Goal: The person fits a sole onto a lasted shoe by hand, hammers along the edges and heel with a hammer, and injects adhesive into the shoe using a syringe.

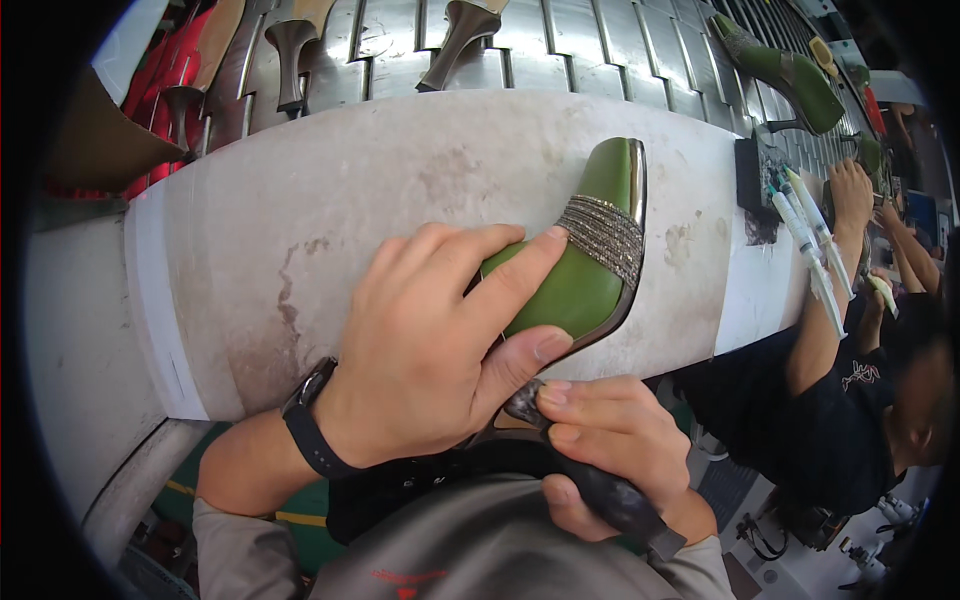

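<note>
A green high-heeled shoe [575, 295] with a glittering band [605, 235] across its front lies tilted on the pale work surface, its toe pointing away from me. My left hand [430, 330], with a dark watch on its wrist, presses down on the shoe's side, thumb near the sole edge and fingers spread over the upper. Below the thumb, close to the shoe's rear, my right hand [620, 440] is closed round a dark, scuffed, elongated thing [615, 500]. Its exact kind is unclear. My left hand hides much of the shoe's back part.
The stained pale board [380, 170] spans the bench. Behind it runs a metal slatted conveyor [590, 50] bearing several heeled shoes, one a green shoe [790, 75]. Syringe-like applicators [805, 230] stand beside a dark block [752, 190] at the right. A co-worker's arm [830, 290] is close by there.
</note>
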{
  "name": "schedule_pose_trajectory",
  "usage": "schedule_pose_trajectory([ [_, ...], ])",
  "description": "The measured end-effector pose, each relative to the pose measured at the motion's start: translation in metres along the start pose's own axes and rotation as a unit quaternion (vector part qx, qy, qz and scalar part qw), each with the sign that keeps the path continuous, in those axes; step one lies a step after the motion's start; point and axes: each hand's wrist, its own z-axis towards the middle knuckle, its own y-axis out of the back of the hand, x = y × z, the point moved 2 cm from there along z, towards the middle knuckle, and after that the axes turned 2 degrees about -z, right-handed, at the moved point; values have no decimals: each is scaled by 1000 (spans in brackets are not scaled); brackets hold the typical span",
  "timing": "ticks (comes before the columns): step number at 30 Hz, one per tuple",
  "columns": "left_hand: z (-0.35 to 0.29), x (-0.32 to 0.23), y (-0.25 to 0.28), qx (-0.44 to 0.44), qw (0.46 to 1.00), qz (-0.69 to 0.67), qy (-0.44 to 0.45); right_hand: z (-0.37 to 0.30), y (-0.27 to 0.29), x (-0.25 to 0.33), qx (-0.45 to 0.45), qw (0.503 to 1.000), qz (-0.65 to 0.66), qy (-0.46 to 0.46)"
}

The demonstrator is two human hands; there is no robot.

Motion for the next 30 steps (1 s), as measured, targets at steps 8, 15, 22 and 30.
schedule_pose_trajectory([
  [8,-3,-2,-2,-44,999,-14,-1,-2,-4,3,32,993,104,-43],
  [15,1,-6,-8,-89,995,-14,-29,-7,-8,1,-127,980,-96,116],
  [22,1,-11,-3,-64,997,-30,-12,0,-5,5,-149,966,-142,157],
  [30,31,-32,9,43,995,13,92,13,74,-15,-172,943,259,-121],
])
